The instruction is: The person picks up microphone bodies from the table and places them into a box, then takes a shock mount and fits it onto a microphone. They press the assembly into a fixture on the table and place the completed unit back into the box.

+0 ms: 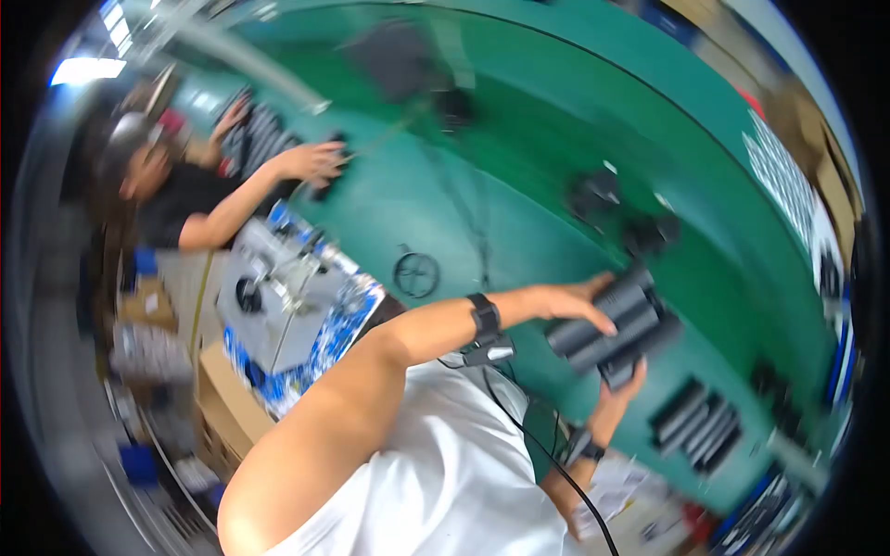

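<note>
A bundle of several dark grey cylinders is gripped between my two hands above the green bench. My left hand reaches across from the left and is closed over the upper left side of the bundle, its thumb lying along one cylinder. From below, my right hand holds the lower end with its fingers curled against it. Motion blur hides what exactly the cylinders are. A second row of similar dark cylinders lies on the bench just to the right of my right hand.
The green bench carries a coiled black cable and blurred black parts. At left, a co-worker reaches over the bench near a grey machine. Cardboard boxes stand below it. A black cord hangs across my body.
</note>
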The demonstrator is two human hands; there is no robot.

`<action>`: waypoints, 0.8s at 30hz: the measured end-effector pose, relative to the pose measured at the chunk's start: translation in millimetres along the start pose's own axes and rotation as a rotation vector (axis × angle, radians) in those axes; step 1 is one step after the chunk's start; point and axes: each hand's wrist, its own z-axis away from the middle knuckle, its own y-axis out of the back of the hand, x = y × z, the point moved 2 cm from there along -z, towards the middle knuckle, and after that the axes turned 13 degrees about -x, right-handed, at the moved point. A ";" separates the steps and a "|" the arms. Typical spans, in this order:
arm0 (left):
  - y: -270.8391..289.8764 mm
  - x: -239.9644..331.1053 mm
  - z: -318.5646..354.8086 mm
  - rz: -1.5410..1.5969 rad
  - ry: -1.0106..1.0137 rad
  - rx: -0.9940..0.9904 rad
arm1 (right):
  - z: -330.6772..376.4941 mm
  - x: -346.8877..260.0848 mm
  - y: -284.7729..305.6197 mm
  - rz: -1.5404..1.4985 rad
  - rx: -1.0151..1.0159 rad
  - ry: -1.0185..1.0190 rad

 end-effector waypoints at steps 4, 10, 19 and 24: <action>-27.6 58.9 56.9 -0.026 -0.187 -0.096 | -4.5 -57.9 -21.9 -1.022 0.178 -0.199; -61.5 146.6 196.0 -0.386 -0.177 0.191 | -3.0 -139.8 -57.0 -0.909 -0.254 0.124; -46.3 117.6 351.8 -0.016 -0.560 0.426 | -9.5 -211.1 -170.3 -0.866 -1.014 0.070; -33.3 92.4 394.5 0.106 -0.555 0.592 | -19.8 -213.6 -224.5 -0.793 -1.024 -0.028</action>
